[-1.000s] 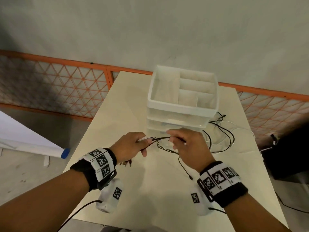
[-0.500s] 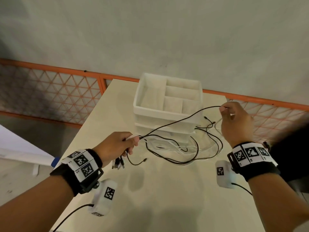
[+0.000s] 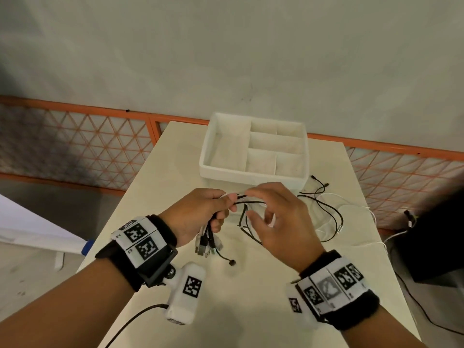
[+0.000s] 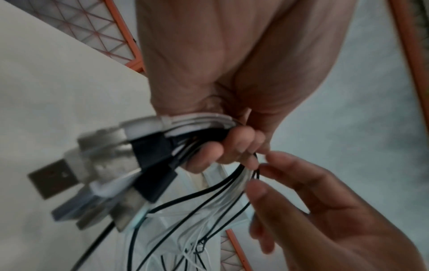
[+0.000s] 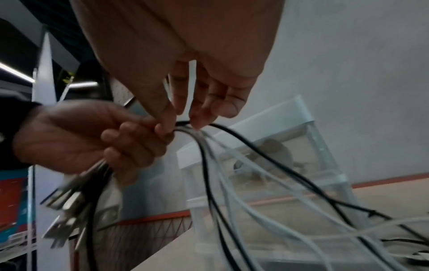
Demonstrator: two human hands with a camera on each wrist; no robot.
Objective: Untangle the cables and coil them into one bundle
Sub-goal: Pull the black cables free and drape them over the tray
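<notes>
We see the left hand [image 3: 198, 217] clenched around the gathered ends of the cables [image 3: 324, 209], black and white alike, above the near half of the table [image 3: 251, 310]. Below its curled fingers hangs a cluster of USB plugs [image 3: 204, 243]; in the left wrist view these plugs [image 4: 102, 176] fan out towards the lower left, some metal-shelled, some with black housings, some with white. The right hand [image 3: 278, 222] meets the left just beside its thumb: in the right wrist view we see its thumb and forefinger tips [image 5: 199, 117] pinching a black strand where the cables [image 5: 232, 176] leave the left hand [image 5: 92, 139], while its remaining fingers are loosely spread and hold nothing. In the left wrist view the right hand [image 4: 325, 210] lies at lower right, its fingertips closing on the strands just past the left fist [image 4: 227, 82]. From the pinch, the cables droop to the tabletop and trail in loose, overlapping loops to the right of the hands, reaching the table's right edge. One short black lead [image 3: 226, 257] dangles below the plugs, ending in a small connector. Behind the hands stands a white organiser box [image 3: 253, 173] with an open, partitioned top tray. An orange lattice railing [image 3: 75, 146] runs behind the table, below a pale wall.
</notes>
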